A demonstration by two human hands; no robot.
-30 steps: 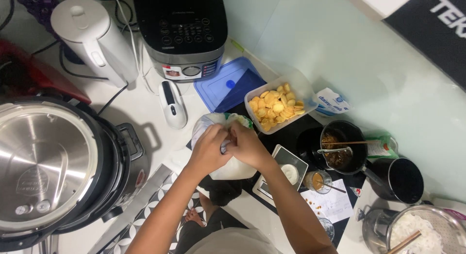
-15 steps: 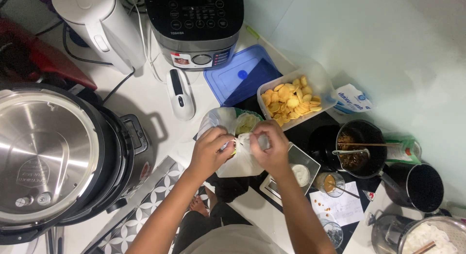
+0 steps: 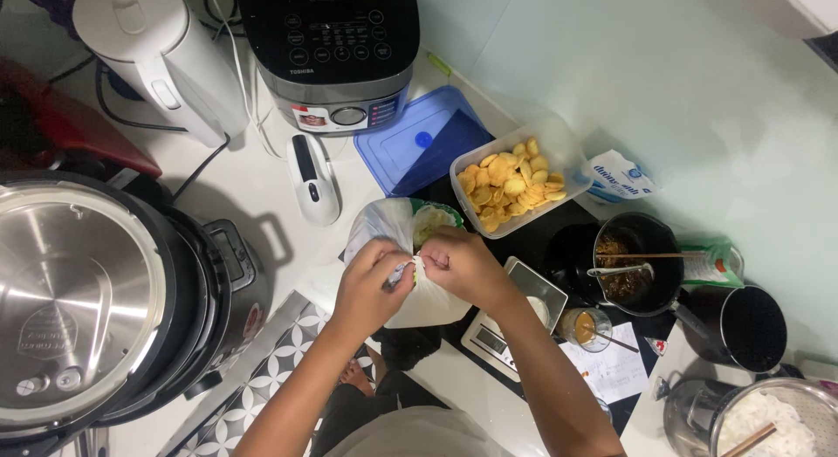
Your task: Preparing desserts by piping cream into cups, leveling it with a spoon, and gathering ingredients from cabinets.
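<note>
**Both hands pinch the neck of a plastic bag at the worktop's front edge**

The left hand (image 3: 371,287) and the right hand (image 3: 458,263) meet over a thin white plastic bag (image 3: 388,234) that stands on the white worktop (image 3: 271,182), close to its front edge. The fingers of both hands are bent and closed on the twisted top of the bag. The gathered plastic lies between the two sets of fingertips, and a small knot or strip of it shows in the gap where the hands meet. The body of the bag bulges out behind the hands and also below the right hand. Something pale yellow and green can be seen through its open side.

Just behind the bag, a clear plastic container (image 3: 515,182) holds yellow round crackers, and its blue lid (image 3: 419,147) lies beside it. To the left of the bag is a small white handheld device (image 3: 312,179). A digital kitchen scale (image 3: 515,322) with a small tray on it sits under the right forearm. Further right is a black pot (image 3: 633,261) with brown contents and a spoon. A large pressure cooker (image 3: 105,300) occupies the left end of the worktop, with a white kettle (image 3: 153,55) and a rice cooker (image 3: 332,51) along the back edge.
</note>
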